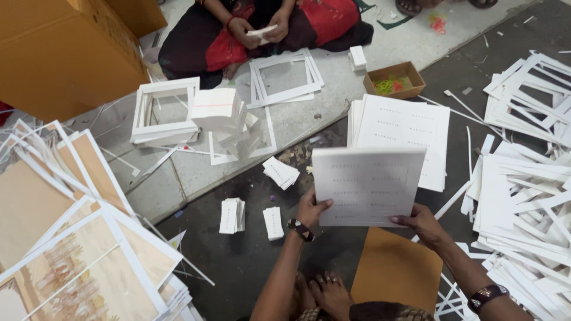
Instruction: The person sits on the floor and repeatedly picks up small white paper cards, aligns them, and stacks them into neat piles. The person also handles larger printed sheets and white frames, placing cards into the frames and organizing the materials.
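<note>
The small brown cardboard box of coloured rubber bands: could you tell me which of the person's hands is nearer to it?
Right. The right hand grips the white printed sheet's lower right corner, below the small brown cardboard box; the left hand, at the lower left corner, is farther.

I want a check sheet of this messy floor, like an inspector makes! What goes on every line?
Surface: dark floor next to a pale concrete strip.
Job's things: white printed sheet held up by both hands; stack of the same sheets lies behind it.
Clutter: small white card bundles, white frame cut-outs, heap of white strips, picture prints, small box of coloured bands.
Grippers: left hand and right hand each grip a bottom corner of the sheet.
Cables: nothing seen.
Surroundings: another person sits opposite, holding white cards; big brown cartons on the left.
</note>
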